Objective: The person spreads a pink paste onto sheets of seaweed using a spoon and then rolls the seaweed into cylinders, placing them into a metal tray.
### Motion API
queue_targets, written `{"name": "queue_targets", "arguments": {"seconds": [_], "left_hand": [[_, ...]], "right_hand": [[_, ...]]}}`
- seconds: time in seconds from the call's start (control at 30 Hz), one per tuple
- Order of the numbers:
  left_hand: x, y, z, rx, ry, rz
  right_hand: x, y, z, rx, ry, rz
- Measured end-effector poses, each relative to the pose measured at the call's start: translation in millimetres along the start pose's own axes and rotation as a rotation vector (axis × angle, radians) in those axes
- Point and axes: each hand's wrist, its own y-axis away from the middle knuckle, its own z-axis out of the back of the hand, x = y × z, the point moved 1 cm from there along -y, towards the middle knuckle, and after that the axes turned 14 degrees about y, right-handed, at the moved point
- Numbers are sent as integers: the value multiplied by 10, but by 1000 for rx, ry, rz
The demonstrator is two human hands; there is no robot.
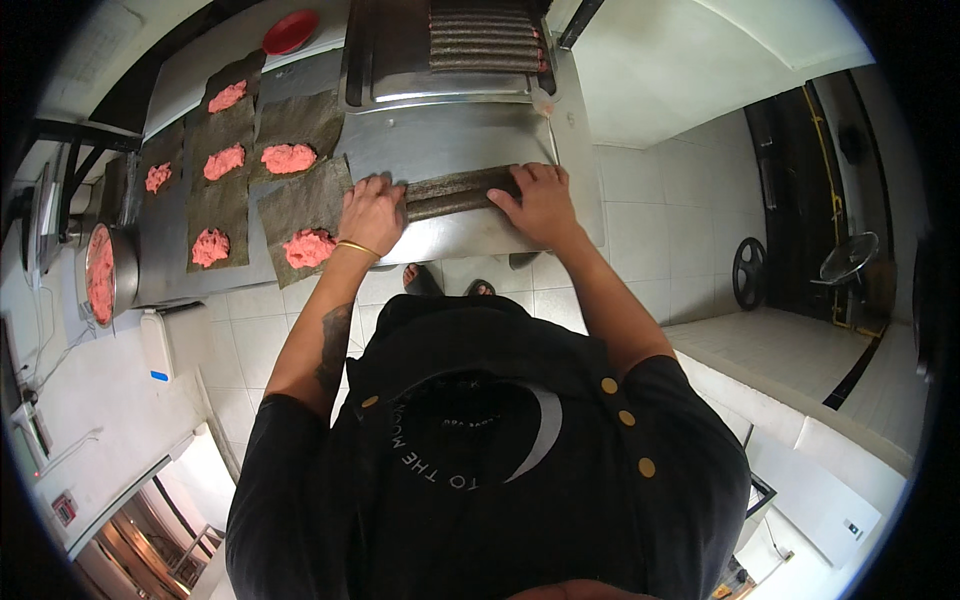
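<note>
In front of me on the steel table, a dark seaweed sheet [448, 196] lies partly rolled into a long flat strip. My left hand [374, 214] grips its left end with curled fingers, and my right hand [538, 206] holds the right end, thumb on the near side. Any filling inside the roll is hidden. Just left of my left hand, a flat seaweed sheet [302, 209] carries a lump of pink paste [309, 247]. Several more seaweed sheets with pink mounds [288, 158] spread across the table's left side.
Beyond my hands, a metal tray [400, 82] holds a row of finished seaweed rolls [482, 36]. A red bowl [290, 33] stands at the far left. A pot of pink paste [101, 272] sits by the table's left end. The steel table's [440, 236] near edge is close to my body.
</note>
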Motion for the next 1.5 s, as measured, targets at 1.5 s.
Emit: {"name": "queue_targets", "arguments": {"seconds": [1.5], "left_hand": [[-476, -532, -517, 106, -48, -28]], "right_hand": [[71, -485, -205, 3, -76, 367]]}}
